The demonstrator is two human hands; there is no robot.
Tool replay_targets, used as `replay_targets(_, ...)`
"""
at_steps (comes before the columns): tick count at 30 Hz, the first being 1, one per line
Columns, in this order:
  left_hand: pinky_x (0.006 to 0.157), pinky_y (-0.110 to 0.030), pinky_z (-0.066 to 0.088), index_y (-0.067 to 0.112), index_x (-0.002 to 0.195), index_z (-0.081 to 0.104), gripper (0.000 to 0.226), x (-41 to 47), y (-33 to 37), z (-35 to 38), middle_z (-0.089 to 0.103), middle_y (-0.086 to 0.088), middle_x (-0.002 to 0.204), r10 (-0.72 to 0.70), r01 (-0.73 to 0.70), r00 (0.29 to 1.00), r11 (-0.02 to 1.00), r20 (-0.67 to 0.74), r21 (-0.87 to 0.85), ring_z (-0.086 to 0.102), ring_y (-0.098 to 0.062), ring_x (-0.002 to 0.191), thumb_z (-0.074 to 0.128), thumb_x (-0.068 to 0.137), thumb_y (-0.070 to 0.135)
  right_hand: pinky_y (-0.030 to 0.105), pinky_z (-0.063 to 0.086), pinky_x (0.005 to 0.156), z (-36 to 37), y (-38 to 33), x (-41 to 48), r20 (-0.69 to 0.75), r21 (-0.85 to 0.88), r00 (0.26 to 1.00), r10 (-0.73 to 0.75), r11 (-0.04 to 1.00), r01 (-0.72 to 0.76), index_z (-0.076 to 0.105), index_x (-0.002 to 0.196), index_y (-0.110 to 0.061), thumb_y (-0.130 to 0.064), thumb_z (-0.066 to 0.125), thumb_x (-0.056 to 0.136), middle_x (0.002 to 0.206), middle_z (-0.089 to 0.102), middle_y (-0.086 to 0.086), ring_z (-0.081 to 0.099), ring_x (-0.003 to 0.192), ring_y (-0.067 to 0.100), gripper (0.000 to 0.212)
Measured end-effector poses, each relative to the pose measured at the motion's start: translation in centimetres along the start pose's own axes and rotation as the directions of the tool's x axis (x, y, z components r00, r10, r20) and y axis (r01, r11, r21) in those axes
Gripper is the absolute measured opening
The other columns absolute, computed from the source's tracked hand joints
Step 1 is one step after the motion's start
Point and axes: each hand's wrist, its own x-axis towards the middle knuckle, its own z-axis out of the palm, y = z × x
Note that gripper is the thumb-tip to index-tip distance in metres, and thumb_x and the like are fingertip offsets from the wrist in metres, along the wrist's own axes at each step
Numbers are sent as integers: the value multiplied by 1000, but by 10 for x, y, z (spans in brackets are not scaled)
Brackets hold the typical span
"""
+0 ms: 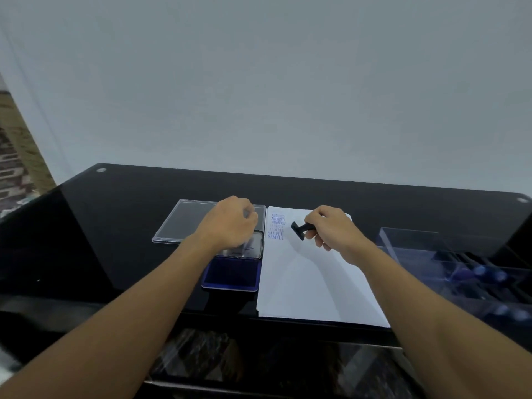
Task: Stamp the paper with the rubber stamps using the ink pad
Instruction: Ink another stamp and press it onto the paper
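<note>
A white paper (311, 283) lies on the black table, with blue AMENDED and SAMPLE imprints (276, 227) stacked at its top left corner. My right hand (331, 228) grips the handle of a black rubber stamp (298, 230), held tilted just above the paper, right of the imprints. The blue ink pad (231, 273) sits open left of the paper, its shiny lid (252, 246) folded back. My left hand (230, 223) is over that lid with fingers curled; I see nothing in them.
A clear plastic cover (181, 223) lies flat at the back left of the ink pad. A clear box (460, 269) with several dark stamps stands to the right of the paper. The black glass table's (115, 226) front edge is close to me.
</note>
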Motion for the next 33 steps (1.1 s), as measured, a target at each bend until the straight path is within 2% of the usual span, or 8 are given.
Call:
replay_targets(5, 92, -34, 46, 19, 125, 62, 32, -12, 12, 5, 53, 0, 138, -13, 13, 1000, 1000, 9, -19, 58, -20, 111, 44, 101, 29, 33, 37, 56, -11, 8, -17, 24, 90, 999, 23, 996, -25, 62, 98, -5, -17, 50, 94, 72, 71, 7, 52, 58, 19, 19)
replay_targets(8, 83, -38, 53, 16, 114, 65, 29, -21, 21, 9, 63, -2, 120, -24, 24, 1000, 999, 8, -41, 62, -22, 91, 44, 98, 27, 33, 37, 56, -15, 12, -27, 34, 90, 999, 24, 996, -27, 63, 96, -6, -19, 50, 93, 72, 72, 7, 52, 58, 18, 18)
replay_targets(11, 82, -44, 56, 7, 105, 65, 30, -28, 30, 14, 69, -8, 98, -15, 16, 1000, 998, 12, -67, 65, -27, 88, 43, 96, 24, 32, 37, 56, -21, 16, -38, 40, 66, 999, 17, 998, -20, 62, 98, -6, -20, 50, 94, 76, 73, 8, 53, 59, 17, 20)
replay_targets(15, 97, -30, 42, 19, 127, 63, 34, -35, 44, 24, 56, 5, 137, 40, -40, 999, 998, 14, -49, 52, -16, 124, 44, 101, 30, 31, 38, 56, -34, 17, -51, 27, 28, 1000, -4, 1000, 3, 62, 98, -8, -23, 50, 95, 79, 75, 8, 54, 60, 17, 20)
replay_targets(17, 98, -28, 38, 21, 132, 60, 36, -36, 53, 30, 50, 4, 146, 64, -62, 998, 996, 23, -59, 46, -14, 132, 44, 101, 32, 28, 39, 56, -46, 18, -59, 10, -9, 1000, -19, 1000, 19, 62, 98, -10, -24, 50, 97, 81, 75, 6, 54, 61, 16, 19)
replay_targets(24, 96, -25, 36, 23, 133, 58, 35, -39, 106, 58, 49, 7, 148, 161, -156, 986, 981, 31, -118, 48, -14, 130, 44, 103, 34, 25, 41, 61, -108, 34, -82, -124, -186, 990, -73, 981, 50, 62, 95, -16, -26, 50, 98, 80, 74, -1, 57, 57, 4, 16)
replay_targets(28, 102, -27, 35, 23, 132, 58, 34, -38, 134, 79, 51, 5, 146, 230, -222, 972, 967, 55, -122, 47, -15, 132, 45, 103, 34, 27, 44, 62, -141, 50, -94, -188, -273, 979, -74, 962, 20, 62, 94, -19, -26, 53, 96, 85, 73, -1, 64, 79, 10, 11)
replay_targets(33, 95, -22, 33, 20, 132, 58, 35, -40, 160, 99, 54, 3, 141, 303, -294, 948, 951, 97, -99, 50, -16, 127, 45, 103, 32, 31, 45, 57, -160, 74, -101, -240, -384, 970, -30, 921, -67, 56, 93, -20, -30, 57, 93, 91, 65, 1, 61, 80, 19, 10)
